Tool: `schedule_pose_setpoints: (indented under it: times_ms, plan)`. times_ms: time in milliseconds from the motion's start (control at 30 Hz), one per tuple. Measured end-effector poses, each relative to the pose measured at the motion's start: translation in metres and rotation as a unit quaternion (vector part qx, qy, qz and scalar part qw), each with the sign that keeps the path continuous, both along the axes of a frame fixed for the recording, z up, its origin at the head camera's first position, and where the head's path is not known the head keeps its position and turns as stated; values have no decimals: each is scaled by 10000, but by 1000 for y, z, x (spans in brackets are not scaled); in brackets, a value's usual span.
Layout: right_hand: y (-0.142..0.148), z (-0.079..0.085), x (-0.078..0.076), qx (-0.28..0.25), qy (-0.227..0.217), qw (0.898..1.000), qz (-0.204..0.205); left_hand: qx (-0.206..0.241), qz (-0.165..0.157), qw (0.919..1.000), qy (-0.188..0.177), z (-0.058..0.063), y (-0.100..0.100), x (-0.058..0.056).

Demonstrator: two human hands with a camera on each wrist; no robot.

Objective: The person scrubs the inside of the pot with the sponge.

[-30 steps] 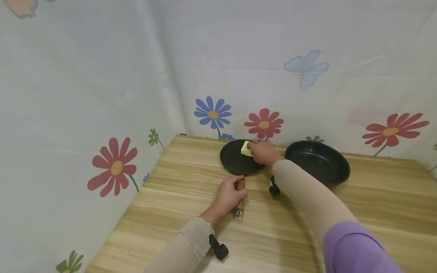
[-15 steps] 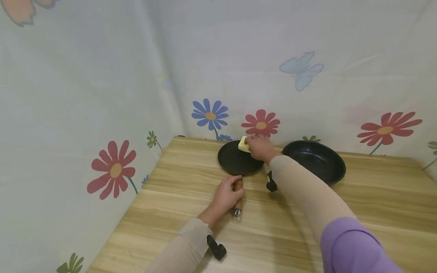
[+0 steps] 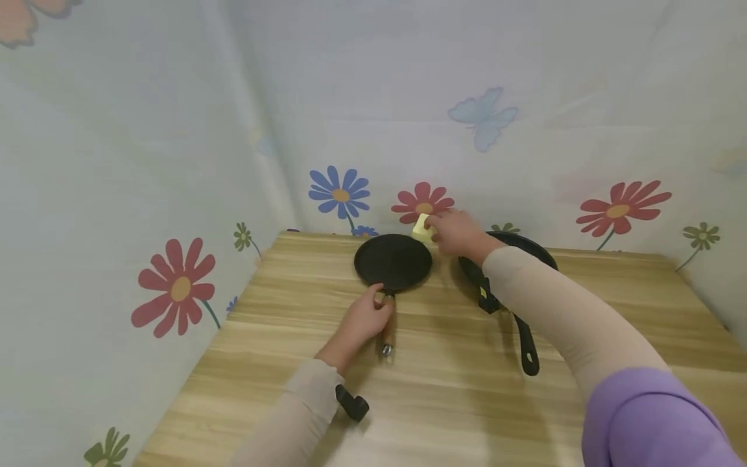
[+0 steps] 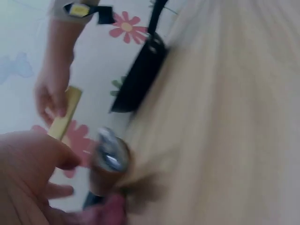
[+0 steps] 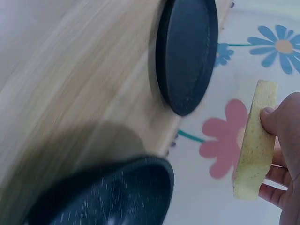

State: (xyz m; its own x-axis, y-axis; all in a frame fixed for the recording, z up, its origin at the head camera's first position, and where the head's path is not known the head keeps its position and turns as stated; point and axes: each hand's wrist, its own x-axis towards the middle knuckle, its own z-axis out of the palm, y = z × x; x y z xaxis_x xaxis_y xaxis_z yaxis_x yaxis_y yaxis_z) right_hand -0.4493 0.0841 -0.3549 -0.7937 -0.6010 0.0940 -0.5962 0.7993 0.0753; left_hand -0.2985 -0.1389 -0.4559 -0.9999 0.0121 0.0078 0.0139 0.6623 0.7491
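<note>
Hanging behind the flat pan [image 3: 393,261] and to its left, a cloth [image 3: 146,130] bears red and blue flowers. Under the pan, the table [image 3: 280,298] reaches out to both sides. On the pan's near side, the left hand [image 3: 360,319] is curled round the brown handle [image 3: 389,332], which points from the pan toward the person; a black strap [image 3: 352,403] is at that wrist. Just past the flat pan's far right edge, the yellow sponge [image 3: 423,228] is held off its surface. Right of the pan, the right hand [image 3: 458,232] pinches the sponge, thumb on one side, fingers on the other. Farther right of the flat pan and apart from it sits the deep pan [image 5: 119,194], partly hidden by a beige sleeve [image 3: 548,301], its black handle [image 3: 527,344] pointing toward the person. Farthest right of the flat pan is a purple sleeve [image 3: 648,408].
</note>
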Motion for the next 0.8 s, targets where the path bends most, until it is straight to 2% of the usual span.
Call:
schedule_pose_setpoints:
  times_ms: [67, 133, 267, 333, 433, 667, 800]
  plan:
    - [11, 6, 4, -29, -45, 10000, -46, -130, 272, 9995, -18, 7, 1, 0]
    - [22, 11, 9, -77, -102, 9999, -80, -75, 520, 9985, 139, 13, 5, 0]
    - [44, 16, 19, -249, -215, 9994, -117, 627, 805, 9932, 566, 22, 20, 3]
    - [54, 17, 22, -318, -231, 9991, -134, 1053, 736, 9891, 713, 25, 30, 5]
    - [69, 16, 24, -404, -200, 9989, -136, 1567, 499, 9836, 741, 27, 49, 7]
    - [105, 4, 21, -921, -220, 9949, -333, 1888, -27, 9811, 417, 21, 99, 8]
    - [122, -8, 15, -1342, -347, 9891, -496, 2108, -180, 9773, 143, 13, 129, 6]
